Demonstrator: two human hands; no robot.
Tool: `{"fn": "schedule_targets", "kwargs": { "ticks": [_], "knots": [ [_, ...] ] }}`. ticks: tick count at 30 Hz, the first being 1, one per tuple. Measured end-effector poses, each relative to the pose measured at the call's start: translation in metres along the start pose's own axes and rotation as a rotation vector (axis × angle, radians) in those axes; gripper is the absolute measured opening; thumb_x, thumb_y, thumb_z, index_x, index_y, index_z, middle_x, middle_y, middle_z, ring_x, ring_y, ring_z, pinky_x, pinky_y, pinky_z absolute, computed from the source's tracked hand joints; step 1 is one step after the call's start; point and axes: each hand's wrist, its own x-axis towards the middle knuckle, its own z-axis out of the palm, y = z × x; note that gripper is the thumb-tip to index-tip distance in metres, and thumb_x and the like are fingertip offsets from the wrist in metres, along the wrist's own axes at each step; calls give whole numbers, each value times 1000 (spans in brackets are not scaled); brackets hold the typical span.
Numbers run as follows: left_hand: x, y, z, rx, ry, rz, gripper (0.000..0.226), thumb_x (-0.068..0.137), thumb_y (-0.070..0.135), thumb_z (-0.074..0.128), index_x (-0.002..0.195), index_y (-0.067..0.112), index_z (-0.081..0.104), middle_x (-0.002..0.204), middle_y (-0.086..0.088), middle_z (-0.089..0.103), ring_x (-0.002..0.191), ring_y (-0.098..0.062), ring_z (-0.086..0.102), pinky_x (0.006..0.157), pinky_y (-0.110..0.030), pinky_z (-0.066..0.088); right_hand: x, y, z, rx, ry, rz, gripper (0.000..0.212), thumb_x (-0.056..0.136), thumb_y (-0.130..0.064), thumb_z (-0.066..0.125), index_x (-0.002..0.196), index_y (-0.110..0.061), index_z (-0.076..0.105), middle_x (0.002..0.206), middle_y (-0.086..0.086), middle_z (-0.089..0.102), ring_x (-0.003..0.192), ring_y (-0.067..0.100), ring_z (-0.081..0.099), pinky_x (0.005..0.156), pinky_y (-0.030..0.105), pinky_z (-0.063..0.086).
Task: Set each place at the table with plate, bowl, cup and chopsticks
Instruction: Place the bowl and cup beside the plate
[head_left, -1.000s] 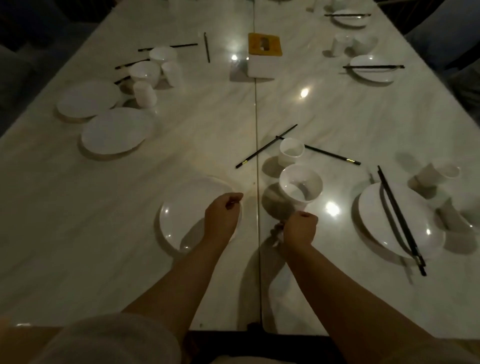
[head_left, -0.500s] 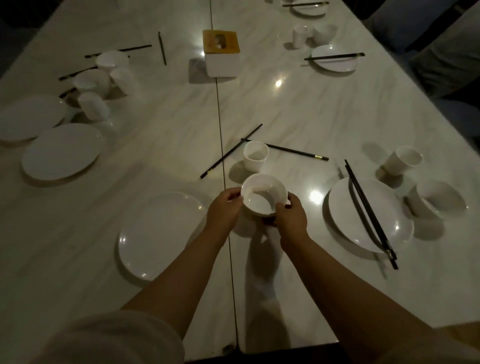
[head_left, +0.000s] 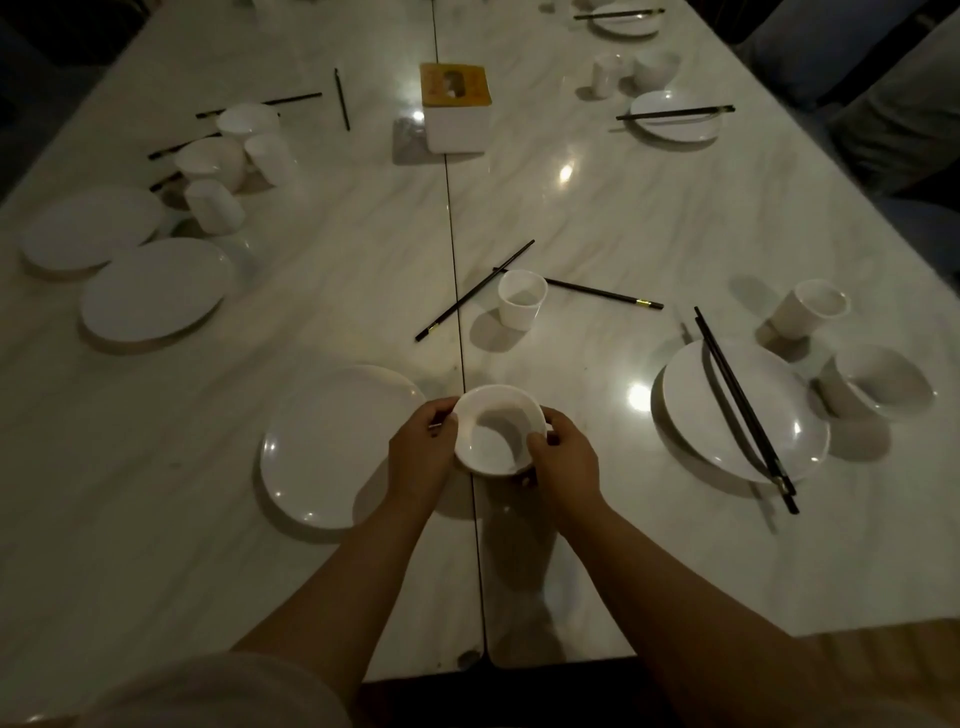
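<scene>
Both hands hold a small white bowl (head_left: 497, 431) over the seam of the pale marble table (head_left: 623, 218). My left hand (head_left: 422, 454) grips its left rim and my right hand (head_left: 563, 460) grips its right side. A white plate (head_left: 332, 441) lies just left of the bowl, partly under my left wrist. Beyond the bowl stands a white cup (head_left: 521, 305) between two loose black chopsticks (head_left: 472, 291), which lie apart at an angle.
At the right lies a plate (head_left: 743, 415) with a chopstick pair (head_left: 743, 405), a cup (head_left: 810, 309) and a bowl (head_left: 883, 382). Two plates (head_left: 156, 291), bowls, cups (head_left: 213, 207) and chopsticks cluster far left. A tissue box (head_left: 456, 106) stands mid-table. More settings (head_left: 675, 117) lie far right.
One second ago both hands were curled near the plate and the bowl stood free. They have since taken hold of the bowl and drawn it a little nearer, next to the plate.
</scene>
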Motion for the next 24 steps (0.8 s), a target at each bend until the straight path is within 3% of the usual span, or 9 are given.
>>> {"fn": "schedule_targets", "kwargs": {
  "ticks": [3, 6, 8, 10, 13, 16, 20, 22, 24],
  "knots": [
    [0, 4, 0, 68, -8, 47, 24, 92, 14, 54, 113, 20, 66, 100, 8, 64, 83, -1, 55, 61, 0, 38, 2, -1, -2, -23, -7, 12, 34, 94, -22, 53, 128, -24, 51, 111, 3, 62, 90, 22, 63, 62, 25, 58],
    [8, 8, 0, 152, 13, 111, 25, 90, 13, 57, 113, 17, 66, 105, 3, 66, 91, -5, 57, 64, -2, 36, 9, -7, -5, -156, 5, -24, 29, 94, -41, 49, 118, -27, 55, 101, 0, 66, 79, 20, 67, 66, 36, 61],
    [19, 13, 0, 153, 33, 143, 25, 91, 13, 56, 114, 16, 66, 109, 2, 66, 95, -4, 56, 69, 0, 35, 21, -14, -7, -225, 52, -39, 37, 92, -51, 46, 116, -26, 58, 99, -3, 67, 77, 16, 67, 69, 33, 59],
    [34, 24, 2, 125, 34, 137, 26, 93, 13, 54, 116, 16, 66, 112, 4, 66, 99, -4, 56, 75, -1, 36, 38, -22, -9, -189, 67, -29, 37, 94, -45, 47, 120, -22, 59, 106, -3, 65, 87, 12, 61, 74, 24, 50],
    [65, 40, 13, 67, -15, 83, 27, 94, 13, 52, 116, 18, 66, 115, 3, 67, 105, -10, 60, 91, -20, 47, 73, -33, -11, -87, 43, -21, 39, 91, -33, 57, 128, -22, 52, 123, 2, 59, 101, 15, 59, 84, 27, 50],
    [94, 63, 26, -34, -100, -7, 28, 92, 22, 54, 118, 23, 65, 119, 2, 65, 111, -16, 60, 101, -40, 48, 111, -47, -12, -94, 24, -14, 58, 86, -25, 67, 137, -22, 40, 136, 7, 50, 113, 21, 57, 95, 35, 50],
    [127, 86, 46, -75, -217, -154, 43, 91, 31, 47, 134, 29, 51, 135, -3, 54, 123, -22, 52, 107, -46, 41, 150, -70, -11, -94, -55, -64, 79, 80, -22, 74, 145, -18, 29, 145, 8, 43, 127, 26, 49, 103, 41, 44],
    [140, 89, 54, -57, -282, -116, 43, 84, 32, 43, 124, 29, 56, 132, -5, 56, 121, -25, 53, 106, -48, 42, 162, -75, -8, -107, -89, -130, 75, 78, -20, 76, 141, -17, 35, 139, 7, 50, 123, 25, 52, 101, 39, 44],
    [148, 88, 58, 27, -306, -51, 26, 81, 30, 41, 99, 33, 60, 115, -10, 63, 113, -28, 59, 102, -49, 45, 170, -76, -6, -95, -85, -146, 71, 77, -21, 77, 136, -18, 39, 133, 5, 55, 120, 24, 55, 97, 35, 45]
  ]
}}
